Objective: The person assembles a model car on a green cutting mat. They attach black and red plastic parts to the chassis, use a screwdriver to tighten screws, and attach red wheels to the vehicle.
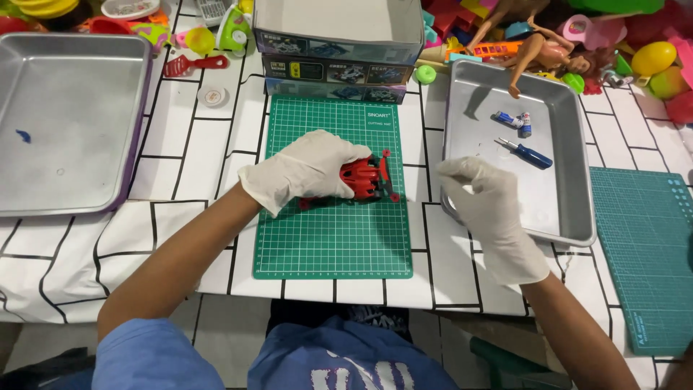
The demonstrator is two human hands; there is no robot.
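A red toy racing car (pixel 368 179) lies on a green cutting mat (pixel 333 231) in the middle of the table. My left hand (pixel 307 168), in a white glove, rests over the car's rear half and grips it. My right hand (pixel 485 204), also gloved, hovers at the near left rim of a metal tray (pixel 570 209) with its fingers curled; I see nothing in it. Inside that tray lie a blue-handled screwdriver (pixel 527 153) and a small blue and white part (pixel 515 120).
A large metal tray (pixel 72 115) with a small blue speck sits at the left. Stacked toy boxes (pixel 336 50) stand behind the mat. Plastic toys and a doll (pixel 541 50) crowd the far edge. A teal mat (pixel 650 253) lies at the right.
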